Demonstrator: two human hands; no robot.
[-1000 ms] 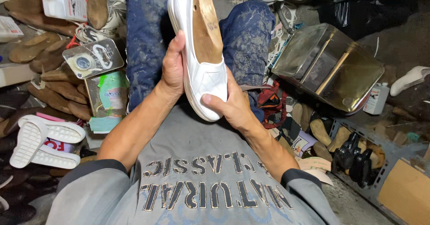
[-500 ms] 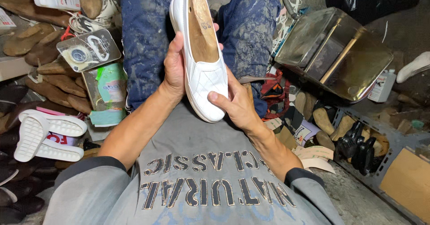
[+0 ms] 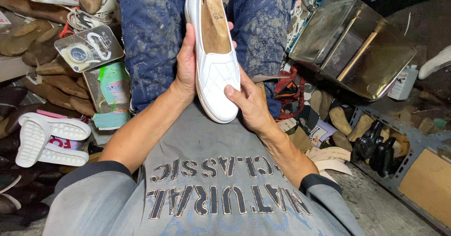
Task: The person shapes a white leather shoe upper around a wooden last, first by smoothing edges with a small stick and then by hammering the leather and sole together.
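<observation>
White slip-on shoe (image 3: 217,71) on its wooden last (image 3: 213,22), at 12 o'clock above the lap, clasped by left hand (image 3: 187,69) and right hand (image 3: 249,104), each grip closed around its sides; probably light, stiff-cored, soft leather, best held mid-sides.

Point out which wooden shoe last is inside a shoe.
The pale wooden last filling the white quilted slip-on shoe, held by both hands. The darker brown wooden lasts lie bare in a pile at the left.

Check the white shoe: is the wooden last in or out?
In. The wooden last fills the opening of the white shoe, held between left hand and right hand.
</observation>
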